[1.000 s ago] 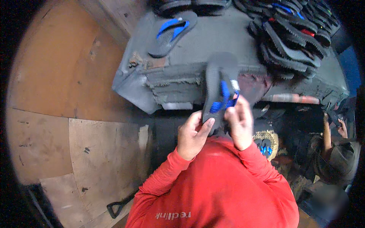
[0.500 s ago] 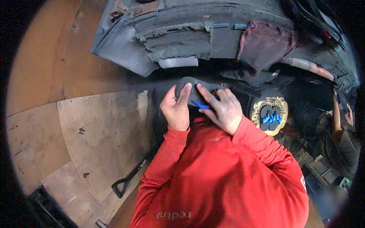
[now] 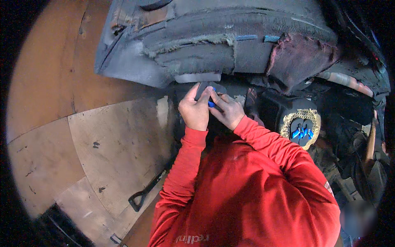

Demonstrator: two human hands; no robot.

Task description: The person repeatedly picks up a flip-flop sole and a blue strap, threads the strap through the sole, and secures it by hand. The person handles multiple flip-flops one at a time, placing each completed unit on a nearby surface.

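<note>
Both my hands hold a dark grey flip-flop sole (image 3: 209, 88) with a blue strap (image 3: 211, 103), close in front of my chest. My left hand (image 3: 194, 110) grips its left side, thumb up along the edge. My right hand (image 3: 227, 109) covers its right side, fingers over the strap. Most of the sole is hidden behind my hands. My red sleeves run down to the lower edge.
A worn grey padded worktable (image 3: 214, 45) spans the top. A woven basket (image 3: 302, 123) to the right holds dark soles with blue straps. A black-handled tool (image 3: 144, 193) lies on the plywood floor (image 3: 111, 140). Another person's arm (image 3: 370, 144) shows at the far right.
The flip-flop came down from above the table to just before my chest, and my view tilted downward. Both hands kept hold and closed in over it.
</note>
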